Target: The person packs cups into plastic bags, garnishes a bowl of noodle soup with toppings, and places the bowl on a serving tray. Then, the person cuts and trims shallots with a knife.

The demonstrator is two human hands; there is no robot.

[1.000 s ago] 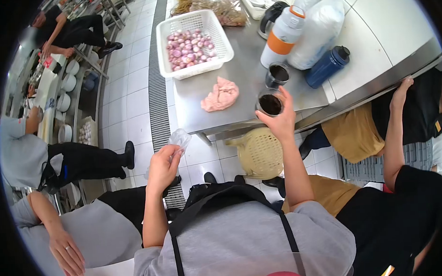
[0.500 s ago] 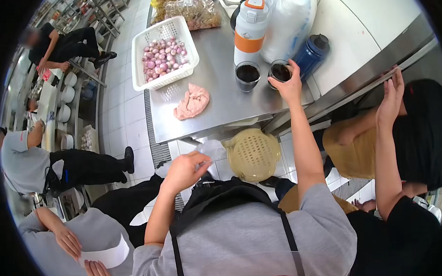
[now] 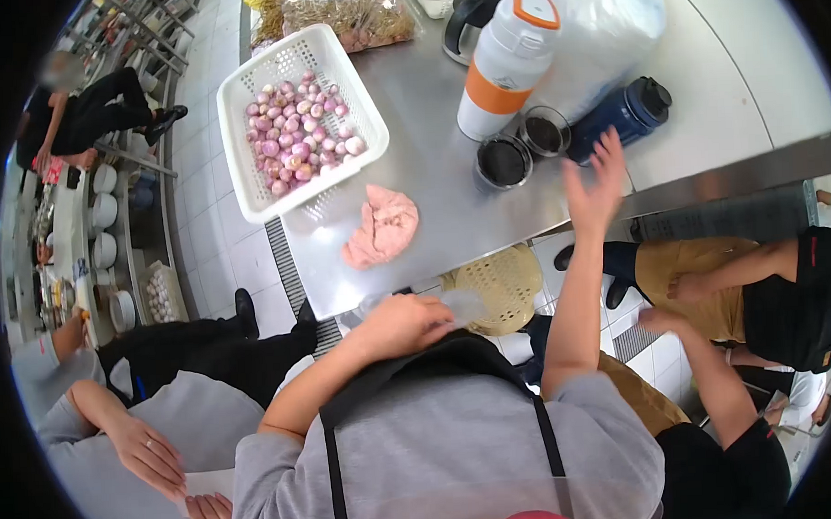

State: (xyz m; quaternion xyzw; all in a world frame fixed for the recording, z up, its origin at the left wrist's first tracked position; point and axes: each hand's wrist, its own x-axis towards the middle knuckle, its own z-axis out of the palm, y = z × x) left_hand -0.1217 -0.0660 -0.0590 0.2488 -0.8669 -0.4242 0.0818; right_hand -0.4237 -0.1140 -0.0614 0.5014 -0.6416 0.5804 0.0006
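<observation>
My right hand is open, fingers spread, in the air at the counter's front edge. Beyond it are two clear glasses of dark liquid, a nearer glass and a farther glass close beside it. A dark blue bottle leans over just past my fingertips. Close to my apron, my left hand has curled fingers around a thin see-through piece of plastic, its exact kind unclear. A crumpled pink cloth lies on the steel counter.
A white basket of small purple onions stands at the counter's left. Behind the glasses are a white-and-orange bottle and plastic bags. Below sits a yellowish perforated basket. Co-workers stand on both sides.
My right hand has let go of the right-hand glass and drawn back from it, opening. My left hand has moved right, toward my apron. The view has shifted, bringing the counter closer.
</observation>
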